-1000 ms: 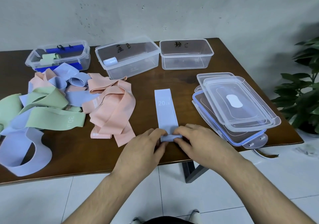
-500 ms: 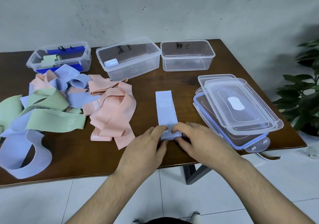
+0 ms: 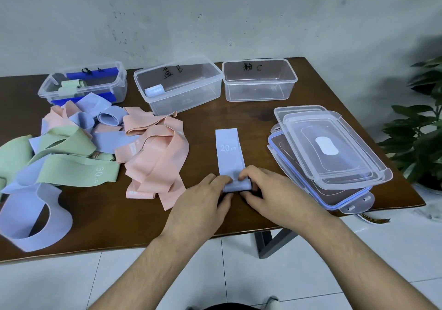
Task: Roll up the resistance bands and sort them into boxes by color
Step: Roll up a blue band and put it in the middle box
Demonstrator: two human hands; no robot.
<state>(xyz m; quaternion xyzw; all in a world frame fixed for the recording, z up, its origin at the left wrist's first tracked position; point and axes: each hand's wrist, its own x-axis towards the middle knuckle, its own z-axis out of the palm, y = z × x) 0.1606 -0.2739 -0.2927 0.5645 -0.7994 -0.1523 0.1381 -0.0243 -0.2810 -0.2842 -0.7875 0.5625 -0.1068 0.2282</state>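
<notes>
A light blue band (image 3: pixel 228 152) marked 20 LB lies flat on the brown table (image 3: pixel 107 216), its near end curled into a small roll. My left hand (image 3: pixel 201 202) and my right hand (image 3: pixel 270 190) both pinch that roll from either side. Three clear boxes stand at the back: box A (image 3: pixel 83 84) holds rolled green bands, box B (image 3: pixel 179 87) holds one rolled blue band, box C (image 3: pixel 259 80) looks empty. Loose pink bands (image 3: pixel 155 156), green bands (image 3: pixel 71 166) and blue bands (image 3: pixel 31 216) lie in a heap at the left.
A stack of clear lids (image 3: pixel 327 156) sits at the right, just beside my right hand. A potted plant (image 3: pixel 421 128) stands past the table's right edge. The wall rises right behind the boxes.
Both hands have rolled the near end of the blue band a little farther away from me; the roll is thicker and the flat part shorter.
</notes>
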